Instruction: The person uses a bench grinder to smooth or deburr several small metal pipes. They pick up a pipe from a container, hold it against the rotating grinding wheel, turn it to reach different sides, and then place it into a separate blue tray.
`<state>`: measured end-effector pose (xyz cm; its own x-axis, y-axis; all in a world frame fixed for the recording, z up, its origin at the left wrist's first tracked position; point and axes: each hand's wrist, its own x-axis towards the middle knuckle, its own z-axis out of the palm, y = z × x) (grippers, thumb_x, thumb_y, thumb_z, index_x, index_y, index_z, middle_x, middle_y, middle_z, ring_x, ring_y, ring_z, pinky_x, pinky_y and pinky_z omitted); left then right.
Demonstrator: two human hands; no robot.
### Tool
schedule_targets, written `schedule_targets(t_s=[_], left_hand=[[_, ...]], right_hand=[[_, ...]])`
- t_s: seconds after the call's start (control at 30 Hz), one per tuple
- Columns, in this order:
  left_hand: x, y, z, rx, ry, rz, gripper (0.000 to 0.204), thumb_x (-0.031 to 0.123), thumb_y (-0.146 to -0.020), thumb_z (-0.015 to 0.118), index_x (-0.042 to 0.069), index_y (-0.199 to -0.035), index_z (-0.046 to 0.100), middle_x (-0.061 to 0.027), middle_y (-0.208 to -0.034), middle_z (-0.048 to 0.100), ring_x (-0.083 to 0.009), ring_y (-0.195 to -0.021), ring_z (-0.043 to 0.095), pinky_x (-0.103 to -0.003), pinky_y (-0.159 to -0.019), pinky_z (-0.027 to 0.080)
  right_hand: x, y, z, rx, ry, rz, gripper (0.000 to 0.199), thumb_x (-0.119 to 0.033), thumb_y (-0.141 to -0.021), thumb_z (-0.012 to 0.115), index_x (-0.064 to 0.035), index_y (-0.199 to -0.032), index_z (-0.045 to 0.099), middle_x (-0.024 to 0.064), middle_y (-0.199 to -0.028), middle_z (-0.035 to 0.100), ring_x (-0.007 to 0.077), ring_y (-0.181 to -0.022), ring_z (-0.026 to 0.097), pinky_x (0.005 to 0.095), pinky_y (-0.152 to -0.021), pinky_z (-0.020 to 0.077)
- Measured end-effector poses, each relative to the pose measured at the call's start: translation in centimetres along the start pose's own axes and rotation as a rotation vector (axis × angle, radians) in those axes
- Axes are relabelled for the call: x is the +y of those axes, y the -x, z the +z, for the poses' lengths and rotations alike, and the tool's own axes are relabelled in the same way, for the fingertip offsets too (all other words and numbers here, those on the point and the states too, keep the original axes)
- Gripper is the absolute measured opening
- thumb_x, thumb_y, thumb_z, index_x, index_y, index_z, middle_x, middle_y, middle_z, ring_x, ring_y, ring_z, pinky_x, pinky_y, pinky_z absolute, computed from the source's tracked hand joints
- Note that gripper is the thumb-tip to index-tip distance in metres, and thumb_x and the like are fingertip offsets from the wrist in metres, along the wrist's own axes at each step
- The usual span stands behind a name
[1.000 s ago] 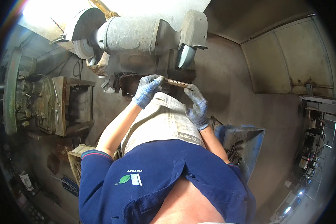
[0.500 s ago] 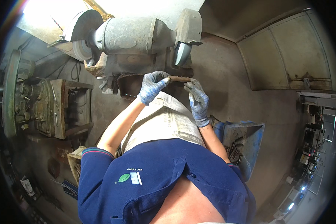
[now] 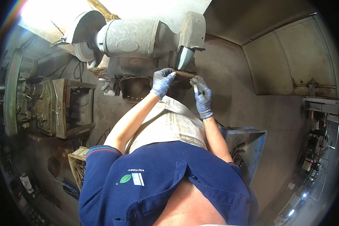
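Observation:
Both of my hands wear grey-and-blue work gloves. Between them a short brownish bar (image 3: 185, 74) lies almost level. My left hand (image 3: 163, 81) pinches its left end, and my right hand (image 3: 201, 94) grips the right end with fingers bent round it. The bar sits right at the lower edge of the right wheel (image 3: 185, 58) of a bench grinder (image 3: 130, 39); whether it touches the wheel I cannot tell. A metal guard (image 3: 192, 32) covers the upper part of that wheel.
The grinder's left wheel (image 3: 83, 52) is pale and partly guarded. Newspaper (image 3: 173, 122) covers my lap. A blue bin (image 3: 255, 150) with metal pieces stands at my right, a wooden box (image 3: 77, 160) at my left. Beyond the box is a green machine (image 3: 45, 107).
Both hands have moved forward and slightly right with the bar, bringing it from below the right wheel up to its lower edge. The bar's right end now tips slightly down.

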<state>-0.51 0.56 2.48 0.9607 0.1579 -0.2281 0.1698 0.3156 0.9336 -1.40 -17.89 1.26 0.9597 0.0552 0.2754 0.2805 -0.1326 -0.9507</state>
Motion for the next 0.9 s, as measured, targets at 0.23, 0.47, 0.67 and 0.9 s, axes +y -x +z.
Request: schedule_targets(t_s=[0.23,0.47,0.67,0.9], left_hand=[[-0.9,-0.5,1.3,0.05,0.133,-0.072,0.008,0.003,-0.084,0.061,-0.002,-0.088,0.065,-0.0047,-0.078,0.065,-0.011,-0.066,0.06,-0.024,-0.062,0.05],[1.3,-0.3,-1.7,0.149,0.003,-0.072,0.007,0.001,-0.084,0.06,-0.003,-0.087,0.065,-0.0069,-0.077,0.066,-0.0118,-0.065,0.062,-0.023,-0.059,0.051],[0.8,-0.6,-2.3,0.091,0.006,-0.026,0.008,0.002,-0.084,0.06,-0.003,-0.087,0.065,-0.0059,-0.077,0.066,-0.0108,-0.066,0.061,-0.023,-0.061,0.05],[-2.1,-2.1,0.5,0.1,-0.097,-0.022,0.006,0.003,-0.084,0.062,-0.002,-0.084,0.065,-0.0024,-0.075,0.064,-0.0084,-0.065,0.057,-0.023,-0.059,0.048]], right_hand=[[0.6,-0.6,0.1,0.02,-0.252,0.113,0.019,-0.001,-0.087,0.056,0.0003,-0.104,0.065,0.0095,-0.101,0.065,0.0158,-0.094,0.062,0.0277,-0.086,0.0484],[0.9,-0.7,3.6,-0.013,-0.202,0.111,0.015,-0.003,-0.085,0.059,0.0,-0.098,0.067,0.0087,-0.098,0.067,0.0146,-0.093,0.061,0.0266,-0.083,0.0462],[1.7,-0.6,3.0,-0.125,-0.218,0.145,0.021,-0.005,-0.092,0.05,0.0049,-0.108,0.06,0.0132,-0.11,0.06,0.0221,-0.102,0.059,0.0352,-0.094,0.0465],[3.8,-0.7,-0.2,-0.04,-0.223,0.281,0.021,-0.01,-0.091,0.054,0.0059,-0.104,0.061,0.0148,-0.105,0.063,0.0225,-0.097,0.061,0.0363,-0.093,0.0476]])
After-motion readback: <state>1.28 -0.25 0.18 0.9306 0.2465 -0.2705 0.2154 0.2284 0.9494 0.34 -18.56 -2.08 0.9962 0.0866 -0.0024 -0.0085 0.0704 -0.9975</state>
